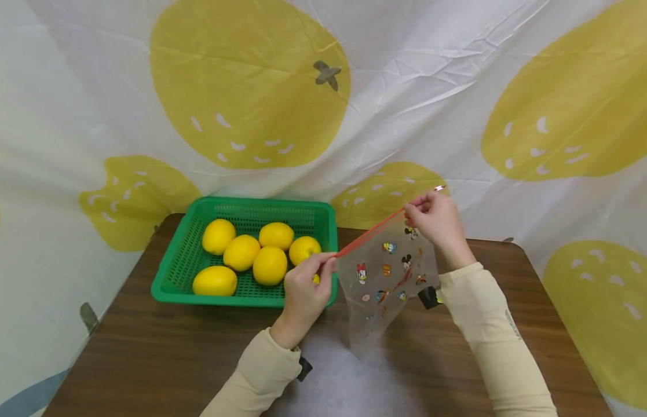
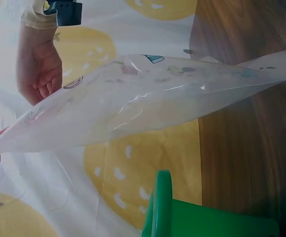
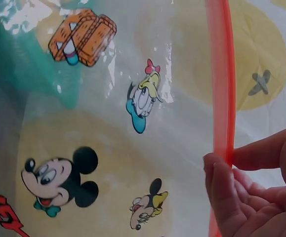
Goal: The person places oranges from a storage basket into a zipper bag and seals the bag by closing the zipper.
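A clear zip bag (image 1: 377, 289) printed with cartoon figures hangs over the table, its red zip strip (image 1: 370, 233) slanting up to the right. My left hand (image 1: 309, 289) pinches the lower left corner of that strip, close by the basket's right side. Higher up, my right hand (image 1: 435, 223) pinches the strip near its other end; in the right wrist view, thumb and fingers of the right hand (image 3: 251, 182) squeeze the red strip (image 3: 224, 89). The left wrist view shows the bag (image 2: 133, 103) from its side, thin and nearly flat.
A green plastic basket (image 1: 167, 278) stands at the back left of the brown wooden table (image 1: 161, 353), holding several yellow lemons (image 1: 241, 253). Behind the table hangs a white cloth (image 1: 406, 87) with large yellow fruit prints.
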The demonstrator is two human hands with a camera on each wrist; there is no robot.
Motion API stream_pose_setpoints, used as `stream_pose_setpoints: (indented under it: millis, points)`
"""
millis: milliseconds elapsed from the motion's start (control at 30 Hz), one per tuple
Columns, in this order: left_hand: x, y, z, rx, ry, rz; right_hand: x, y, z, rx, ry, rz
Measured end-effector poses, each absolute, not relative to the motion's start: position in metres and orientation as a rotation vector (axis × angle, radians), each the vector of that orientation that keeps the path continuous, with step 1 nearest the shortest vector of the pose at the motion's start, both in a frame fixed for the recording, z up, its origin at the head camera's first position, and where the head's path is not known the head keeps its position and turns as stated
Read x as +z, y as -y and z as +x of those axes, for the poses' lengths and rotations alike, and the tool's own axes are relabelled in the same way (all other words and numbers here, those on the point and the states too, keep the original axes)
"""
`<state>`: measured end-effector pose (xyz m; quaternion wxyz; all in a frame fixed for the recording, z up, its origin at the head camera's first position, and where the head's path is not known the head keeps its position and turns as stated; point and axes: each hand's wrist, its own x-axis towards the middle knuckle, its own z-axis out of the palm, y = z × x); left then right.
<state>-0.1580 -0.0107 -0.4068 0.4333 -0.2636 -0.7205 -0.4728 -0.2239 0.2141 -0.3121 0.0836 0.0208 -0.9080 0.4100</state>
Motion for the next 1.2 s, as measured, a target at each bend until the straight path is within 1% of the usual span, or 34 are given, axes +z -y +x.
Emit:
stream_pose_setpoints:
  millis: [67, 167, 300, 433, 533, 667, 767, 900, 1200]
  points:
    - [-0.408, 0.011, -0.158, -1.166, 1.8, -0.681, -0.313, -0.214, -0.226, 1.257, 2.69, 0.052]
    - [-0.407, 0.013, -0.157, -1.215, 1.825, -0.79, -0.314, -0.214, -0.228, 1.314, 2.662, 0.032]
    - [-0.396, 0.016, -0.161, -1.472, 1.938, -0.921, -0.315, -0.214, -0.227, 1.347, 2.635, 0.032]
    - [-0.372, 0.011, -0.175, -1.682, 2.188, -0.804, -0.317, -0.214, -0.224, 1.298, 2.639, 0.059]
    - [-0.355, 0.002, -0.192, -1.669, 2.423, -0.677, -0.318, -0.21, -0.222, 1.241, 2.667, 0.101]
    - [-0.344, -0.013, -0.209, -1.561, 2.678, -0.616, -0.32, -0.204, -0.219, 1.204, 2.708, 0.176]
    - [-0.342, -0.02, -0.214, -1.473, 2.782, -0.63, -0.321, -0.201, -0.217, 1.167, 2.72, 0.221]
    - [-0.346, -0.023, -0.215, -1.388, 2.757, -0.638, -0.321, -0.199, -0.216, 1.11, 2.746, 0.244]
    - [-0.355, -0.012, -0.219, -1.331, 2.621, -0.548, -0.323, -0.208, -0.215, 0.876, 2.882, 0.351]
